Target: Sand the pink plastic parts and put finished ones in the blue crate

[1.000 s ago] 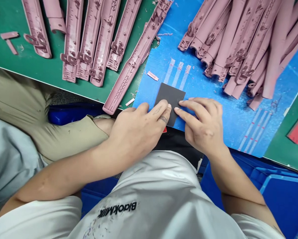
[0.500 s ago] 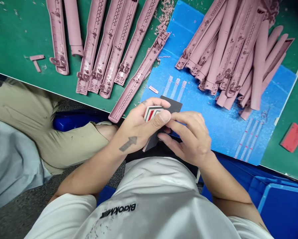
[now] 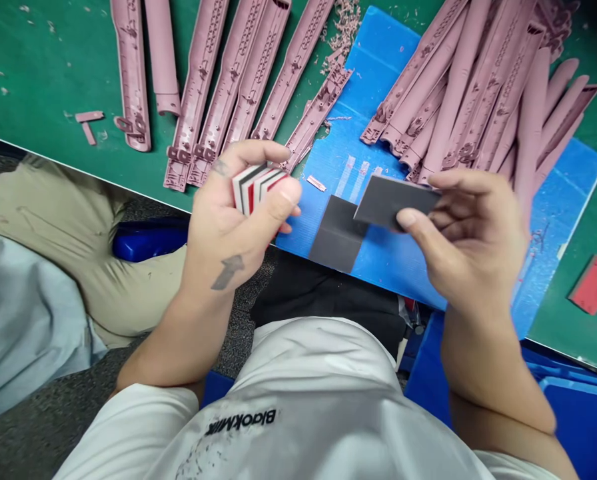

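Left fingers: curled shut around a compact stack of flat rectangular pieces with black, white and red layered edges (image 3: 251, 189); the thumb lay across its near side.
Left hand (image 3: 228, 223): was raised over the front edge of the desk, with a dark arrow mark near the wrist.
Right fingers: pinched one dark grey, thin rectangular slab (image 3: 393, 200) between thumb and fingertips.
Right hand (image 3: 473, 233): held that slab tilted, above the blue corrugated sheet (image 3: 386, 267).
Flat dark patch: a matte dark grey rectangle (image 3: 336, 237) lay at the sheet's front edge, between the hands; a faint line across it may have been a seam between two pieces.
Pale strips: translucent tape strips (image 3: 346, 177) ran just behind that rectangle.
Pink scrap: a small pink plastic bar (image 3: 316, 183) lay near the sheet's left edge.
Pink heap: long pink plastic shells (image 3: 458, 87) overlapped towards the sheet's back right corner.
Pink row: more long, open pink plastic shells (image 3: 206, 87) lay on the green desk (image 3: 43, 87), left of the sheet.
Red block: a red rectangular block (image 3: 594, 285) rested near the desk's front edge, right of the sheet.
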### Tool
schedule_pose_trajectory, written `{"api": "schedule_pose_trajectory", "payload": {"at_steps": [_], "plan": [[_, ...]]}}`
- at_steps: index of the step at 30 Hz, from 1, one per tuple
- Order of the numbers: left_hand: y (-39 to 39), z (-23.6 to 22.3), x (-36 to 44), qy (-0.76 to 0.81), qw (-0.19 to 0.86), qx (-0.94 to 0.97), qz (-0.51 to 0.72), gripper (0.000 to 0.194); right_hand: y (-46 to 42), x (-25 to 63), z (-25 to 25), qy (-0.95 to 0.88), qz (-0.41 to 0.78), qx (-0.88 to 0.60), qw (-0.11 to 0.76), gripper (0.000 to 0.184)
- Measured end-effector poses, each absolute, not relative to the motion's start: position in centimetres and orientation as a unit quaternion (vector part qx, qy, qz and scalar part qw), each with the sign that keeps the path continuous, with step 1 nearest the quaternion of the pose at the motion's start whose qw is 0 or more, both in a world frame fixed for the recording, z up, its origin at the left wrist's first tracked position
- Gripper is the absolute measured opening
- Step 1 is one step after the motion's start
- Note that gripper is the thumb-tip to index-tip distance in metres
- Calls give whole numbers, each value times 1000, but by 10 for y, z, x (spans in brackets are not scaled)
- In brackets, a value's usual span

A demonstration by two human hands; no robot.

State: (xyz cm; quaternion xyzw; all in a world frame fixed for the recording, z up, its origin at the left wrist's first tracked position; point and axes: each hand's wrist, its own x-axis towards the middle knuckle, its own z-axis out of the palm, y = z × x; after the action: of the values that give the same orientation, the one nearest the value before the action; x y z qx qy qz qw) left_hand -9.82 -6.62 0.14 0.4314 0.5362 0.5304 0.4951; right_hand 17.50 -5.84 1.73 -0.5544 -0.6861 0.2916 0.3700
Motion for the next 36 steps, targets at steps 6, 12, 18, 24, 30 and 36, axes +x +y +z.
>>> {"api": "schedule_pose_trajectory", "payload": {"at_steps": [6, 12, 18, 24, 30, 36], "plan": [[-60, -4, -98, 542, 521, 509, 420, 50, -15, 170, -11, -674, 325, -573, 334, 47], [-57, -11, -93, 535, 572, 509, 357, 63, -9, 160, -22, -704, 309, -581, 268, 48], [-53, -7, -95, 533, 599, 483, 352, 64, -15, 162, -13, -765, 198, -579, 200, 45], [-52, -2, -94, 537, 608, 465, 354, 60, -20, 162, -13, -795, 136, -568, 160, 46], [-53, -5, -94, 541, 601, 472, 352, 59, -19, 163, -15, -814, 116, -553, 137, 48], [-55, 3, -94, 548, 510, 597, 288, 56, -17, 163, -16, -815, 139, -546, 133, 51]]}}
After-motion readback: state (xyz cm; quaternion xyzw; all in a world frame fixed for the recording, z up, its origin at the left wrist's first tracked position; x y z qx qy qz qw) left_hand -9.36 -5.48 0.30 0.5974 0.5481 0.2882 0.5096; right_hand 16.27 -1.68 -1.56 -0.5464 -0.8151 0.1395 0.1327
